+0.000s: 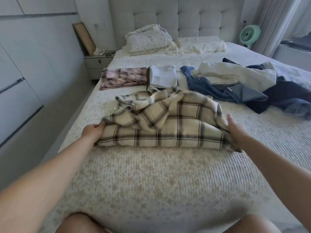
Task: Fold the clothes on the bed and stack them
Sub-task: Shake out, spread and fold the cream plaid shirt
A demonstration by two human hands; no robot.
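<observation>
A cream plaid shirt (161, 125) lies bunched across the middle of the bed (151, 182). My left hand (93, 133) grips its left lower corner, fingers curled into the cloth. At the shirt's right edge my right hand (235, 130) holds the fabric, with the fingers partly hidden under it. Behind the shirt lie a folded pink plaid garment (123, 78) and a folded white garment (162, 76) on top of a dark one. An unfolded heap of blue, navy and cream clothes (244, 83) sprawls to the right.
Pillows (151, 41) lean against the tufted headboard. A nightstand (97, 62) stands at the bed's left, with white wardrobe doors (25, 73) along the left wall. A green fan (249, 35) sits at the back right. My knees (80, 222) press against the bed's near edge.
</observation>
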